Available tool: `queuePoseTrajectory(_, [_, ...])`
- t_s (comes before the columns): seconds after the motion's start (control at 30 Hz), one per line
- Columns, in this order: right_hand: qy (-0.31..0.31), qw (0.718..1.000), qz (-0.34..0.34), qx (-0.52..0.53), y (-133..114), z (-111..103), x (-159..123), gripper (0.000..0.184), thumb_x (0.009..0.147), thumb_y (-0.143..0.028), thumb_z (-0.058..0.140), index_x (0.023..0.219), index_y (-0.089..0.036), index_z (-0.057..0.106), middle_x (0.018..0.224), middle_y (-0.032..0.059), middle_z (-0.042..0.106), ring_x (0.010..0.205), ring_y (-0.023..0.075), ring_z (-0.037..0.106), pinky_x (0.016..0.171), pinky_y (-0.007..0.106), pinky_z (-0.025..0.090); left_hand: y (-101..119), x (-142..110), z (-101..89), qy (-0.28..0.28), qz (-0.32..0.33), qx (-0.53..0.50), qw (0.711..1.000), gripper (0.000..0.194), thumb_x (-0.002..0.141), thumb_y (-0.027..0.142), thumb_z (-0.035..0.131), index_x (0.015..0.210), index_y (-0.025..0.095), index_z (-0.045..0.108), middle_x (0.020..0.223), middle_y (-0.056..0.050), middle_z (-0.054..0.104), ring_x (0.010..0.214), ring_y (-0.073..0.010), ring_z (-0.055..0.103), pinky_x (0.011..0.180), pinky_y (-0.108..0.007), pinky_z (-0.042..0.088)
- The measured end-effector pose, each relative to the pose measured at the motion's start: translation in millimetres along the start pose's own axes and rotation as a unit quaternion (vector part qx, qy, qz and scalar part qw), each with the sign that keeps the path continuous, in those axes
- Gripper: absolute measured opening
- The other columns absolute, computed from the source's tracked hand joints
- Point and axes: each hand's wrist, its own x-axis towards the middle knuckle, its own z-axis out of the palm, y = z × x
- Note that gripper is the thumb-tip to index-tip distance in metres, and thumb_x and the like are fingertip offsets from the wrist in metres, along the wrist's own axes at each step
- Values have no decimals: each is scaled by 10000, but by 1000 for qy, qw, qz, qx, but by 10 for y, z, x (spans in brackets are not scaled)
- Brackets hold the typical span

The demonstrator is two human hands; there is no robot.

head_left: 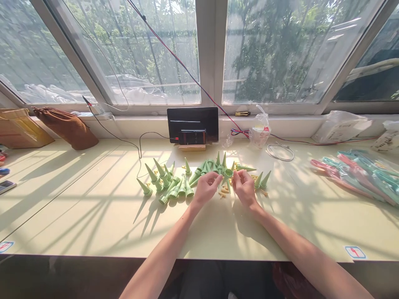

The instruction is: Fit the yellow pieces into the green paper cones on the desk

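Note:
Between my two hands is a green plastic cone spike [228, 173], its round open end facing up toward me and its point downward. My left hand [207, 187] pinches at the cone's left side with thumb and forefinger. On the other side, close to the rim, the fingers of my right hand [245, 189] are pressed together; whatever they hold is too small to make out. Small yellow-brown pegs [223, 192] lie on the table just below the cone. More green cones [181, 187] are grouped left of my hands, some upright, some lying down. Two further cones [264, 180] stand to the right.
A black tablet [193, 114] and a phone [192, 137] lean on a stand at the back. Bagged pink and teal items [358, 174] lie at right, near a coiled cable [280, 152]. A brown pouch [67, 126] and a cardboard box [23, 128] are at left.

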Motion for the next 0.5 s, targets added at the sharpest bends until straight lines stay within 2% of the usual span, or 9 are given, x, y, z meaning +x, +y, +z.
queuePoseTrajectory(0.07, [9, 998, -39, -48, 5, -3, -19, 316, 932, -470, 555, 753, -217, 494, 594, -32, 499, 468, 109, 437, 426, 240, 349, 9, 7, -17, -38, -54, -67, 996, 501, 875, 580, 567, 626, 148, 622, 448, 27, 467, 390, -72, 411, 435, -224, 325])
queuePoseTrajectory(0.2, [-9, 983, -134, -127, -31, 4, -65, 260, 966, -379, 515, 766, -212, 509, 627, -18, 521, 499, 116, 470, 476, 249, 382, -11, 27, -36, -122, -141, -193, 963, 671, 856, 700, 485, 538, 125, 619, 508, -37, 568, 338, -66, 412, 367, -232, 260])
queuePoseTrajectory(0.33, [-34, 966, -206, -154, -69, 17, -92, 197, 976, -293, 492, 802, -208, 531, 643, -19, 530, 539, 119, 517, 530, 242, 436, -1, 25, -41, -155, -169, -232, 945, 629, 834, 670, 554, 569, 108, 649, 482, -40, 577, 302, -58, 386, 349, -226, 231])
queuePoseTrajectory(0.5, [-37, 961, -228, -154, -58, 24, -89, 176, 962, -259, 492, 801, -208, 543, 642, -18, 530, 559, 124, 528, 557, 242, 476, 36, 6, -60, -171, -192, -234, 938, 600, 844, 631, 570, 575, 101, 651, 445, -40, 562, 285, -48, 357, 351, -223, 207])
